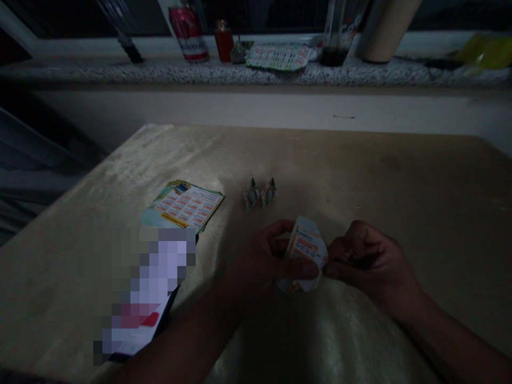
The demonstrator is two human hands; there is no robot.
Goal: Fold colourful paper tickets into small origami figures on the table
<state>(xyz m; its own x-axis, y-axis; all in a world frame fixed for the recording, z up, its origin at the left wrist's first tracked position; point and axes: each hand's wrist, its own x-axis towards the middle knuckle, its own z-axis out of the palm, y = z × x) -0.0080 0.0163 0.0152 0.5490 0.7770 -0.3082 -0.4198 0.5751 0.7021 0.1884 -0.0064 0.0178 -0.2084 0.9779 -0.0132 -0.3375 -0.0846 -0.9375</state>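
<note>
A partly folded printed paper card, white with orange and green print, is between my hands above the table. My left hand is closed on it, thumb across its face and fingers behind. At the card's right edge, my right hand pinches the paper between thumb and fingers. Beyond my hands two small folded paper pieces stand side by side. To the left lies a stack of similar printed cards, lying flat.
A lit phone, its screen blurred out, lies on the table beside my left forearm. On the granite windowsill stand a red can, a small red bottle, a glass, a tan cylinder and a patterned packet.
</note>
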